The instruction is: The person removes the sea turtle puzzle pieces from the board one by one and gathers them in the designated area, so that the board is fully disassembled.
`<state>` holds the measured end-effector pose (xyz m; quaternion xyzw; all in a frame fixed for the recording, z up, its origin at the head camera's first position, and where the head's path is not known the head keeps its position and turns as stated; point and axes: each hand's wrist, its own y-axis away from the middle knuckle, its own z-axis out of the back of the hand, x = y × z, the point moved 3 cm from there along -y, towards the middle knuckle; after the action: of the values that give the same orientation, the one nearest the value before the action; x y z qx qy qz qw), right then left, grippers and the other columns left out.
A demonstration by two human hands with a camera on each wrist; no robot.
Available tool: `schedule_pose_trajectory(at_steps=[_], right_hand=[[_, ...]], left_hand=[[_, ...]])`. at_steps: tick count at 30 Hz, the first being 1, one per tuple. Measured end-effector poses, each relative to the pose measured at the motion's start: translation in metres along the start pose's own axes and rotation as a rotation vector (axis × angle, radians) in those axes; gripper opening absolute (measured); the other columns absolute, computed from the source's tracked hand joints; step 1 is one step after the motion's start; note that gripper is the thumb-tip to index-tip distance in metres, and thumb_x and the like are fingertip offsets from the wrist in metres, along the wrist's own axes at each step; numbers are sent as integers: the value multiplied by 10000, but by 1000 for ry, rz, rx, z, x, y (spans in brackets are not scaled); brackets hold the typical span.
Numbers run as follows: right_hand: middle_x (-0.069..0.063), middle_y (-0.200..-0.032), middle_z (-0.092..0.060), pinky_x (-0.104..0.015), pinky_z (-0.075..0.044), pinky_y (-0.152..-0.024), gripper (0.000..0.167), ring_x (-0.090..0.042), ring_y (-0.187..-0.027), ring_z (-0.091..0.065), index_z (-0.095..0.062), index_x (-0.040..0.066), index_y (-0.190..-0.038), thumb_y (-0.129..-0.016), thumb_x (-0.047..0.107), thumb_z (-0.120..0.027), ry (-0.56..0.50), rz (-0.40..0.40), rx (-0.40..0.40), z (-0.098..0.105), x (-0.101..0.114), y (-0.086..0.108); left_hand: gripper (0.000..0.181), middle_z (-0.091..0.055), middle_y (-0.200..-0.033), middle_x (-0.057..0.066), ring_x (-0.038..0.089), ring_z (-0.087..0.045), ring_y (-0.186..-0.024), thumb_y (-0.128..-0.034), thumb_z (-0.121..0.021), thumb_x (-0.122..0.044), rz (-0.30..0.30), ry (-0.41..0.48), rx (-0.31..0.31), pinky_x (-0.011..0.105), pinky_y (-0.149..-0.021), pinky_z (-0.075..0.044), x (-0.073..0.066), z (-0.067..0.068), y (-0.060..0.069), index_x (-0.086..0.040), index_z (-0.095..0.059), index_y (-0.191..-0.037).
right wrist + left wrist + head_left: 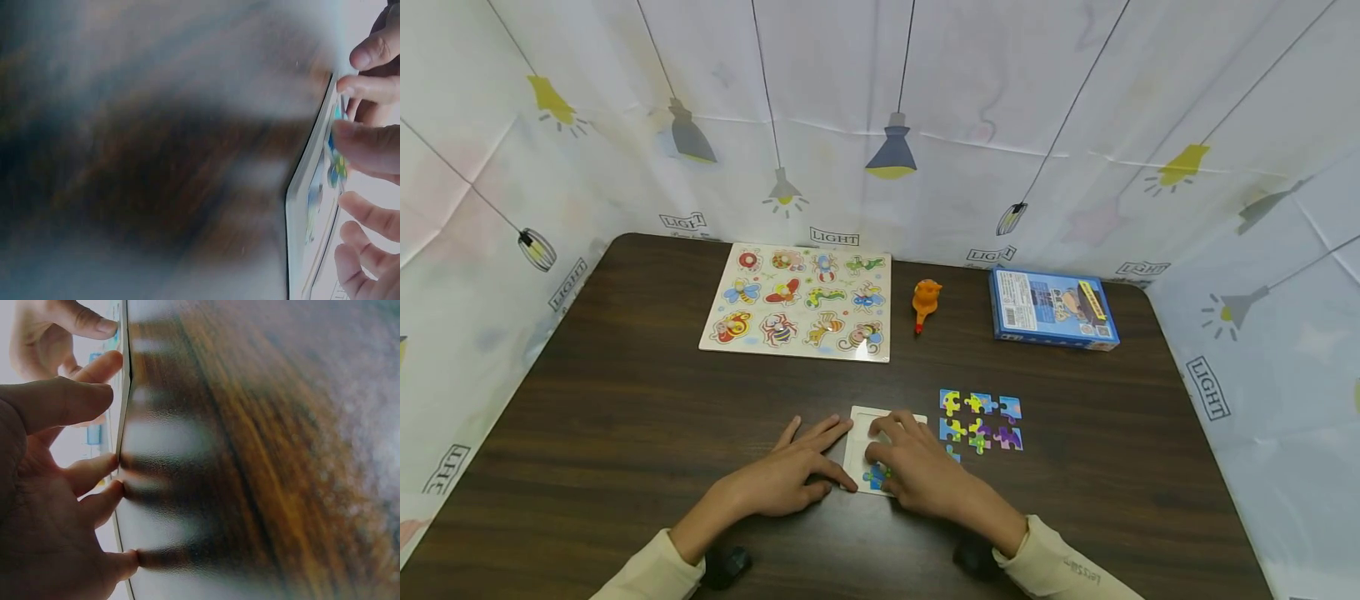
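Observation:
A small white puzzle tray [855, 446] lies near the table's front, with blue-green jigsaw pieces [874, 477] in its lower part. My left hand [793, 473] rests on the table to its left, fingers spread, with the index fingertip touching the tray's left edge. Over the tray, my right hand [921, 467] hangs with loosely bent fingers and hides much of it. In the right wrist view the right thumb [369, 145] touches a piece [337, 167] in the tray, while the other fingers stand apart from it. Several loose jigsaw pieces [979, 435] lie right of the tray.
An insect picture board [797, 302] lies at the back left. Beside it are an orange toy-like object [926, 302] with a red tip and a blue box [1052, 308]. A lamp-print cloth [835, 100] hangs behind the dark wooden table [625, 400].

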<state>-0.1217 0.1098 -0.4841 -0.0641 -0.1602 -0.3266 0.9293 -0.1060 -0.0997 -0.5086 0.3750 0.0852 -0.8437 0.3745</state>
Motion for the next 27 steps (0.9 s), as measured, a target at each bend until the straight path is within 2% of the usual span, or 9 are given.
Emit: schedule_pose_trajectory(at_steps=[3, 6, 14, 17, 20, 24, 27], right_hand=[[-37, -1146, -612, -372, -514, -826, 281, -215, -1017, -513, -723, 146, -1042, -804, 55, -842, 2, -14, 5, 0, 3, 1], [-11, -1066, -630, -300, -509, -757, 290, -175, -925, -526, -710, 138, -1065, -816, 24, -806, -12, -29, 17, -1, 6, 2], [37, -906, -655, -264, -481, -650, 253, -142, -824, -550, -686, 139, -1007, -815, 16, -796, -68, -34, -8, -2, 9, 4], [59, -872, -634, -264, -482, -675, 192, -111, -824, -552, -680, 145, -981, -858, 39, -782, -142, -36, -6, -3, 7, 5], [75, -812, -596, -244, -463, -667, 152, -62, -762, -526, -660, 141, -934, -888, 39, -764, -272, -27, -21, -1, 1, 6], [85, -785, -577, -226, -460, -650, 131, -28, -716, -504, -655, 125, -913, -907, 30, -745, -455, -52, -51, 14, -13, 17], [86, -814, -590, -241, -484, -649, 115, -44, -737, -529, -672, 118, -945, -917, 26, -734, -506, -119, -65, 30, -32, 35]], left_hand=[[295, -172, -1701, 83, 321, -53, -1571, -1011, -636, -137, 0, 3, -1, 685, -1183, 63, 0, 0, 0, -329, -769, -1190], [298, -173, -1701, 83, 321, -57, -1570, -1011, -635, -134, 0, 1, -1, 686, -1184, 58, -1, 0, 0, -332, -769, -1189], [312, -171, -1702, 77, 320, -54, -1571, -1010, -635, -130, 3, 5, 3, 679, -1186, 63, 0, -1, 0, -341, -765, -1200], [319, -166, -1704, 72, 319, -48, -1571, -1012, -633, -133, 7, 1, 5, 681, -1186, 59, 1, -1, 0, -350, -761, -1207], [323, -166, -1704, 67, 316, -44, -1572, -1012, -633, -132, 9, 2, 6, 681, -1186, 58, 2, -1, 0, -356, -759, -1208], [317, -167, -1704, 67, 312, -41, -1572, -1012, -633, -134, 11, 5, 7, 679, -1186, 66, 1, -1, 0, -353, -761, -1202], [310, -168, -1703, 65, 307, -42, -1573, -1012, -633, -137, 15, 3, 8, 674, -1188, 70, 0, -1, 0, -347, -764, -1199]])
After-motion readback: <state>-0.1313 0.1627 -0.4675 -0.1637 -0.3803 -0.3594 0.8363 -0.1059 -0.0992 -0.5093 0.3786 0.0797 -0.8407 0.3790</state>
